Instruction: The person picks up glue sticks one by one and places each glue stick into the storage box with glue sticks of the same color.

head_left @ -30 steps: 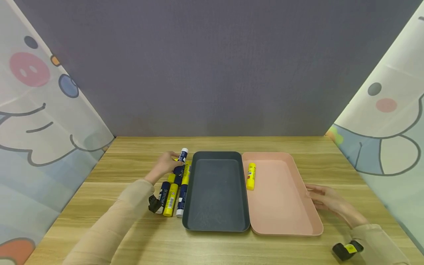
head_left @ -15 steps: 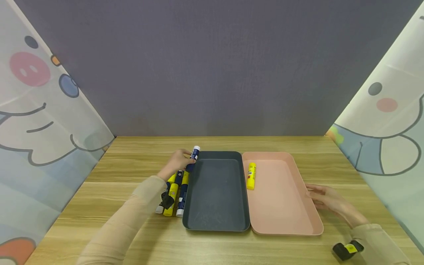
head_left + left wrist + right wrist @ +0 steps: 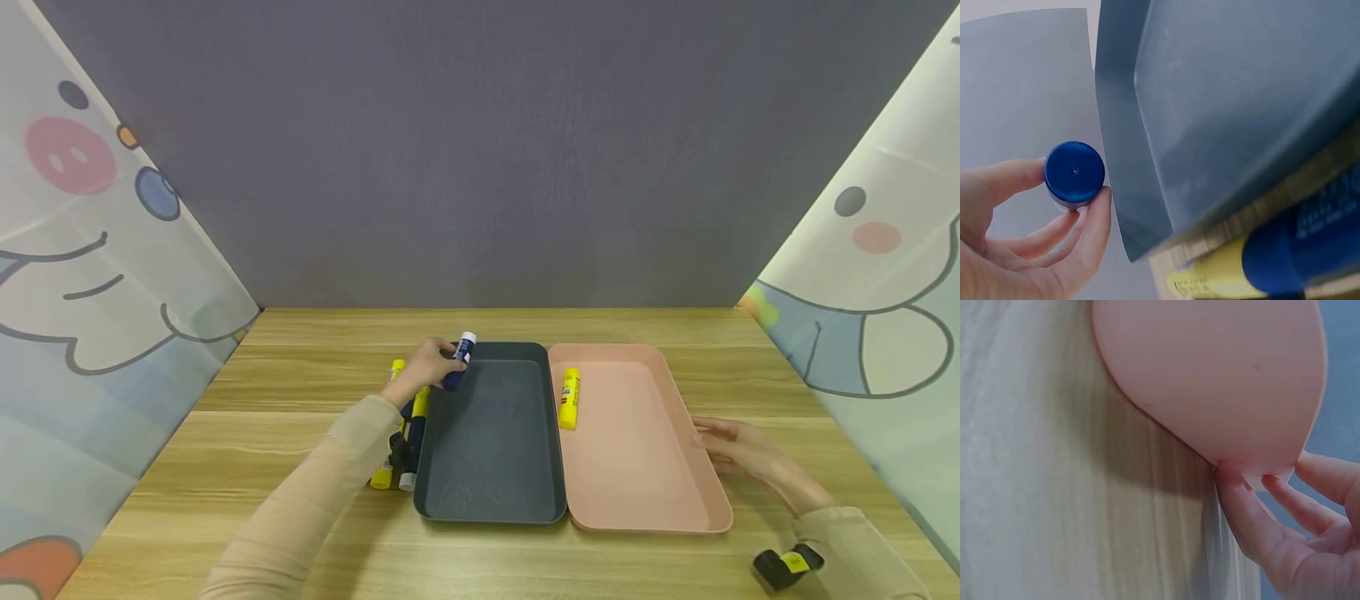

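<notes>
My left hand (image 3: 431, 365) pinches a dark blue glue stick (image 3: 460, 362) with a white end, tilted over the far left corner of the dark grey tray (image 3: 495, 433). In the left wrist view, the stick's round blue end (image 3: 1074, 172) faces the camera between thumb and fingers. My right hand (image 3: 738, 454) rests its fingertips against the outer right wall of the pink tray (image 3: 637, 467). In the right wrist view, the right fingers (image 3: 1241, 494) touch that wall near its rim. A yellow glue stick (image 3: 569, 399) lies inside the pink tray at its left side.
Left of the grey tray, more yellow glue sticks (image 3: 381, 477) and blue ones (image 3: 413, 450) lie grouped on the wooden table (image 3: 300, 367), partly hidden by the left forearm. The two trays stand side by side. A dark grey panel (image 3: 480, 167) rises behind the table.
My left hand has carried the blue glue stick rightward from the group on the table to above the grey tray's far left corner. The right hand has stayed at the pink tray.
</notes>
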Demonstrator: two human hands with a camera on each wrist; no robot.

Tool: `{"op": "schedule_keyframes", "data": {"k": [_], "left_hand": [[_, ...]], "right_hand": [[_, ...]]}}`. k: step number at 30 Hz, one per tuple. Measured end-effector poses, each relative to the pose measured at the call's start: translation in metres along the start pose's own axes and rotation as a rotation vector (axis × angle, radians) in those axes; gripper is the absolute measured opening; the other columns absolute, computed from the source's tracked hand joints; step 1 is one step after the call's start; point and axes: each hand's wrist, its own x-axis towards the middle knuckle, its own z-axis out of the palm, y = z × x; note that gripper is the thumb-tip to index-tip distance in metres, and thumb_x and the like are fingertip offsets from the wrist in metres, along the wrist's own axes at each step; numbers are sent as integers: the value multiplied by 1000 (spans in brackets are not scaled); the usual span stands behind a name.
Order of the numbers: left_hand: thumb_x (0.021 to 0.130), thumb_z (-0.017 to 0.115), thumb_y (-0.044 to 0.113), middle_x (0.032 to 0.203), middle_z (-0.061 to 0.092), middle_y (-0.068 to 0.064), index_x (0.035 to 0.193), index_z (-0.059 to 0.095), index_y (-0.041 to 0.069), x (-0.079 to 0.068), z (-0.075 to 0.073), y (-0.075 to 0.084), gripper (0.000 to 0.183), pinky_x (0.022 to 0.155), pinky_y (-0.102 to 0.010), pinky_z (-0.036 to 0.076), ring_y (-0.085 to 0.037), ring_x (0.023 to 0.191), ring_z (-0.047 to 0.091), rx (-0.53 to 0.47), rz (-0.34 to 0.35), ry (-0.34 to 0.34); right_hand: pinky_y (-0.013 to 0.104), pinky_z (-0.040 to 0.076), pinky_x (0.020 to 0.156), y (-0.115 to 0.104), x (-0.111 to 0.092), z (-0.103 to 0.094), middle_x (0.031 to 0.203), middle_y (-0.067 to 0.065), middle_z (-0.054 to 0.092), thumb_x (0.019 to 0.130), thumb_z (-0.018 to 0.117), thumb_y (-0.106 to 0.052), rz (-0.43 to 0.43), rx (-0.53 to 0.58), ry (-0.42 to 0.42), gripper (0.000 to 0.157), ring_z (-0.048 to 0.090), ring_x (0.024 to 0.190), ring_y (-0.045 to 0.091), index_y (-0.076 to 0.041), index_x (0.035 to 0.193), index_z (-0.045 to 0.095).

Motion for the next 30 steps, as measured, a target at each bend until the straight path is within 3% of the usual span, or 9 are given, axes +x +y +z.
{"op": "schedule_keyframes", "data": {"k": [10, 19, 26, 30], "left_hand": [[80, 63, 11, 102, 57, -25, 116, 49, -8, 4, 18, 8, 44, 60, -35, 53, -30, 78, 63, 32, 1, -27], [78, 66, 14, 97, 59, -22, 113, 53, -5, 11, 37, 11, 42, 58, -35, 53, -26, 72, 63, 85, 49, -24], [76, 67, 12, 94, 59, -22, 110, 55, -7, 14, 53, 15, 41, 51, -30, 52, -25, 67, 63, 110, 75, -22], [76, 67, 13, 95, 58, -21, 109, 55, -7, 15, 61, 16, 40, 47, -25, 50, -26, 68, 63, 132, 79, -18]], "right_hand": [[31, 48, 80, -1, 0, 0, 122, 32, 44, 92, 48, -19, -6, 11, -10, 65, 57, 92, 4, 20, 130, 13], [29, 48, 79, 1, 1, -2, 119, 25, 50, 91, 48, -18, -28, 30, -32, 65, 57, 90, 1, 22, 129, 13], [29, 48, 79, 2, 2, -2, 119, 24, 50, 91, 48, -18, -36, 31, -42, 66, 57, 90, 1, 22, 129, 12], [28, 48, 79, 2, 2, -4, 117, 16, 53, 91, 48, -17, -42, 50, -54, 65, 56, 91, 0, 22, 129, 12]]}}
